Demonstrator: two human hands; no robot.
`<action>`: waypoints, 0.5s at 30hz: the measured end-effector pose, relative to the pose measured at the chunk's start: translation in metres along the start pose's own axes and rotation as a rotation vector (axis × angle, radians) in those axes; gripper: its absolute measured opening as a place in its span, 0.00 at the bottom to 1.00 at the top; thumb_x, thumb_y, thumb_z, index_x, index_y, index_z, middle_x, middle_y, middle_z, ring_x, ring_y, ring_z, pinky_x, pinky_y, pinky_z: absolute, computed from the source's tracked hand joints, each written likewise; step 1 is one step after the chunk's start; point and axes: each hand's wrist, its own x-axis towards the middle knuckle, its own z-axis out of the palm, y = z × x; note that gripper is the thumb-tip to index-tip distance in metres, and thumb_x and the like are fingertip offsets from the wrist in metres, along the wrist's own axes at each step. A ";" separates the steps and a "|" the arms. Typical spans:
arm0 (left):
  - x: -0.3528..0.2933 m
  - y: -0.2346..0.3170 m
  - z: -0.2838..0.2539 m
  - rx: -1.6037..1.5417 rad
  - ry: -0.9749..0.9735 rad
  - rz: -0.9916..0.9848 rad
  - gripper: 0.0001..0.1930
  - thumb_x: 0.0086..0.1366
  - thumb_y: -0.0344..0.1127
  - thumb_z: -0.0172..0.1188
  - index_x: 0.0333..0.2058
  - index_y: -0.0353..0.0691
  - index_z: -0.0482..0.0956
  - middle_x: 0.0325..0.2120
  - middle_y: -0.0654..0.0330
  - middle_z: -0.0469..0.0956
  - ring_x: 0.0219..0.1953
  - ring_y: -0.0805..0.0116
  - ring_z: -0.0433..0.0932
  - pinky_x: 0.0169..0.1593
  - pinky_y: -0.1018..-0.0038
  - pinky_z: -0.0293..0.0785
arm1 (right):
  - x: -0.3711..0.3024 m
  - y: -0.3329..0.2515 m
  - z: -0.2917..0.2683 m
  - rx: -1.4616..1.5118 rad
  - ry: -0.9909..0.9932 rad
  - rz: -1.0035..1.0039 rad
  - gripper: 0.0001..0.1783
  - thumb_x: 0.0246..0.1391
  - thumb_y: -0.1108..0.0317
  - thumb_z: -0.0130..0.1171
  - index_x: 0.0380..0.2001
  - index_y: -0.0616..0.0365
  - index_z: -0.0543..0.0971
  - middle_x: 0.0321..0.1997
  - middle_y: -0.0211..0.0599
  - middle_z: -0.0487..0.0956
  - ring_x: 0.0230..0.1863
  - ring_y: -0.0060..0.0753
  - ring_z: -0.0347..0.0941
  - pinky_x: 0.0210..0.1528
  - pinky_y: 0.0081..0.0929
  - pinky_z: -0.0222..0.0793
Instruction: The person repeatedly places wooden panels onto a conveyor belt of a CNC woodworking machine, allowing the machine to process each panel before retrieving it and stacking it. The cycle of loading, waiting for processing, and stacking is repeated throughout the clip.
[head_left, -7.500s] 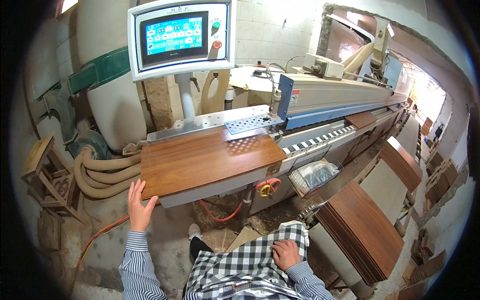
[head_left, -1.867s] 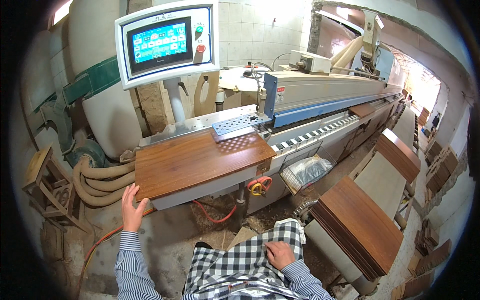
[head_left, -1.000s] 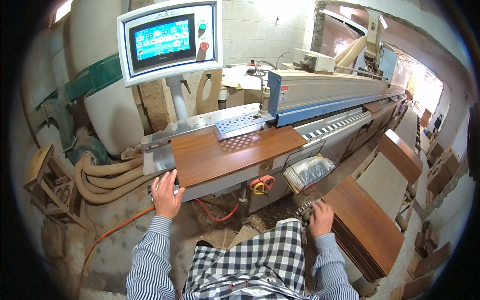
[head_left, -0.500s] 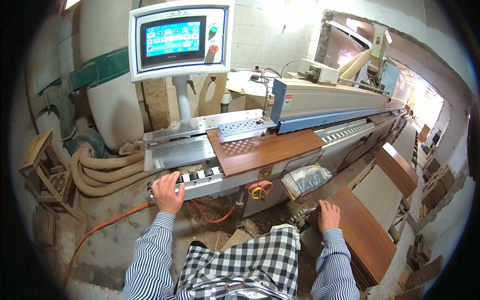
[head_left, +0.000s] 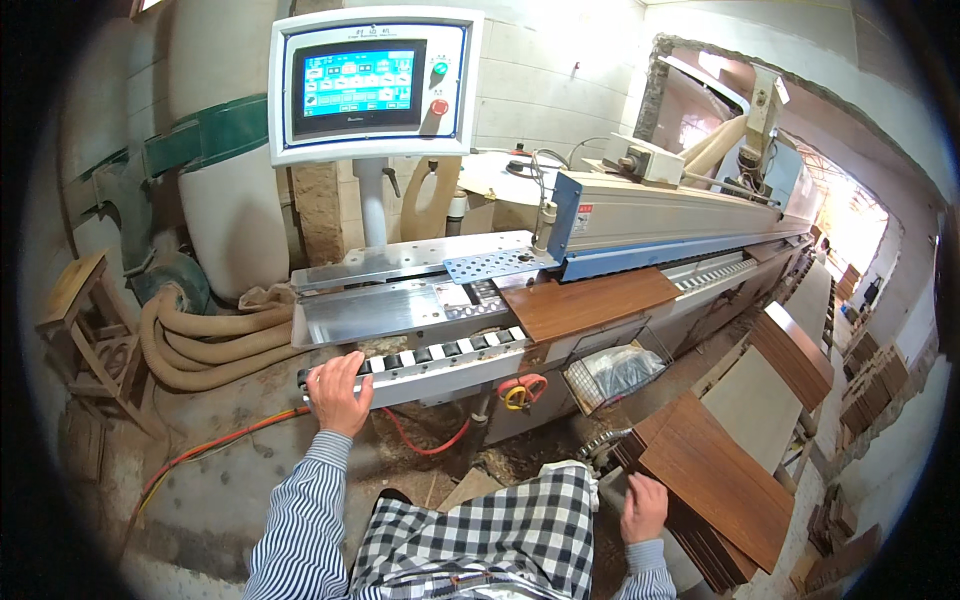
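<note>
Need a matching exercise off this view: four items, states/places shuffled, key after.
Column one
1. Left hand in a striped sleeve
2. Round red button
3. Topmost brown wood-grain board of the nearest stack
4. Grey metal wire basket

Column two
A. Skewed over the boards beneath
B. Holds crumpled, see-through plastic
C. On the left end of the black-and-white roller rail
D. Below a green button on the white-framed control panel

Pairs: 1-C, 2-D, 3-A, 4-B

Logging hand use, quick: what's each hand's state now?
Left hand: loosely open, resting on the end of the rail.
Right hand: beside the top brown board; grip cannot be told.
</note>
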 end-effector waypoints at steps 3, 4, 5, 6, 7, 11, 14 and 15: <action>0.000 0.003 0.004 -0.016 0.010 0.000 0.20 0.58 0.40 0.62 0.49 0.43 0.76 0.49 0.63 0.77 0.53 0.66 0.72 0.59 0.60 0.57 | -0.034 0.051 0.006 0.639 0.164 0.817 0.16 0.60 0.58 0.58 0.38 0.62 0.79 0.23 0.39 0.80 0.24 0.31 0.74 0.31 0.27 0.71; -0.001 0.000 0.001 -0.008 0.012 -0.006 0.20 0.58 0.40 0.62 0.49 0.43 0.76 0.49 0.63 0.77 0.53 0.66 0.72 0.59 0.60 0.57 | -0.018 0.044 -0.009 0.915 0.280 1.201 0.21 0.62 0.50 0.57 0.33 0.61 0.78 0.17 0.34 0.77 0.15 0.22 0.68 0.20 0.21 0.66; -0.003 -0.002 -0.002 0.000 0.014 -0.012 0.20 0.58 0.40 0.62 0.49 0.43 0.76 0.49 0.64 0.77 0.53 0.65 0.72 0.59 0.60 0.57 | -0.020 0.053 -0.014 1.029 0.384 1.314 0.21 0.62 0.49 0.56 0.30 0.58 0.76 0.18 0.33 0.77 0.15 0.20 0.67 0.18 0.20 0.64; -0.001 -0.001 -0.002 -0.014 0.015 -0.015 0.20 0.58 0.40 0.62 0.49 0.43 0.76 0.49 0.64 0.77 0.53 0.65 0.72 0.59 0.60 0.57 | -0.023 0.065 -0.020 1.139 0.509 1.420 0.22 0.62 0.47 0.55 0.27 0.56 0.75 0.18 0.32 0.78 0.15 0.18 0.66 0.16 0.19 0.62; -0.001 0.001 -0.001 -0.027 0.013 -0.017 0.20 0.58 0.40 0.61 0.49 0.43 0.76 0.49 0.64 0.77 0.53 0.65 0.71 0.60 0.60 0.56 | -0.026 0.071 -0.020 1.140 0.583 1.393 0.21 0.62 0.48 0.55 0.26 0.54 0.74 0.18 0.32 0.77 0.14 0.17 0.66 0.16 0.19 0.61; 0.001 0.004 0.001 -0.036 0.004 -0.015 0.20 0.58 0.40 0.61 0.49 0.43 0.76 0.49 0.64 0.77 0.54 0.65 0.71 0.60 0.60 0.56 | -0.044 0.088 -0.002 1.101 0.767 1.306 0.21 0.62 0.49 0.55 0.23 0.51 0.70 0.16 0.29 0.74 0.13 0.16 0.63 0.14 0.18 0.59; 0.000 0.003 -0.004 -0.017 -0.004 -0.025 0.20 0.58 0.40 0.61 0.49 0.43 0.76 0.49 0.63 0.77 0.54 0.65 0.71 0.60 0.61 0.56 | -0.054 0.054 -0.003 1.269 0.618 1.230 0.13 0.62 0.58 0.56 0.28 0.54 0.73 0.21 0.31 0.76 0.17 0.19 0.67 0.17 0.18 0.63; 0.001 0.003 -0.003 -0.021 -0.002 -0.025 0.20 0.58 0.40 0.61 0.49 0.43 0.76 0.49 0.63 0.77 0.54 0.65 0.71 0.60 0.61 0.56 | -0.063 0.048 -0.006 1.332 0.525 1.229 0.15 0.61 0.55 0.57 0.27 0.53 0.74 0.19 0.31 0.77 0.17 0.20 0.68 0.18 0.18 0.64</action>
